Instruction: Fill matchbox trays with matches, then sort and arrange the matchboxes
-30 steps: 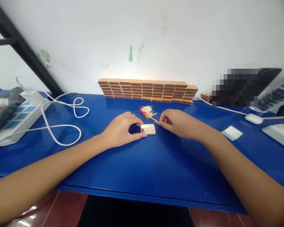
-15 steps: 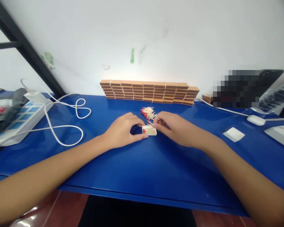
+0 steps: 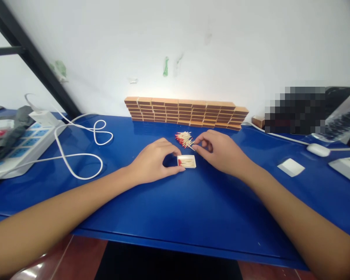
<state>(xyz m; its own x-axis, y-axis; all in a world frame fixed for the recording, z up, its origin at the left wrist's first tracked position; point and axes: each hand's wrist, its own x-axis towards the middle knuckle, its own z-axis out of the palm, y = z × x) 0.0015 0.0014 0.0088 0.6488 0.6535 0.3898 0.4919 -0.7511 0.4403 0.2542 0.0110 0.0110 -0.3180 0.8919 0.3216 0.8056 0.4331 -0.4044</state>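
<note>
Left hand (image 3: 151, 160) clamps the tray (image 3: 190, 157); right hand (image 3: 218, 148), grip closure unclear, seems to be picking matches (image 3: 184, 139) behind it, calling for a light pinch.

The right hand (image 3: 218, 149) has drawn back from the tray (image 3: 189, 157) (it hung over one end a moment ago) to the match pile (image 3: 184, 139).

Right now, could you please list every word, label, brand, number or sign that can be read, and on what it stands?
None can be read.
Matchbox tray: no lettering visible.
Stacked boxes: no lettering can be made out.
Power strip: blue socket panels, no legible wording.
Packet at the left edge: too blurred to read.
Dark object: pixelated, unreadable.
</note>
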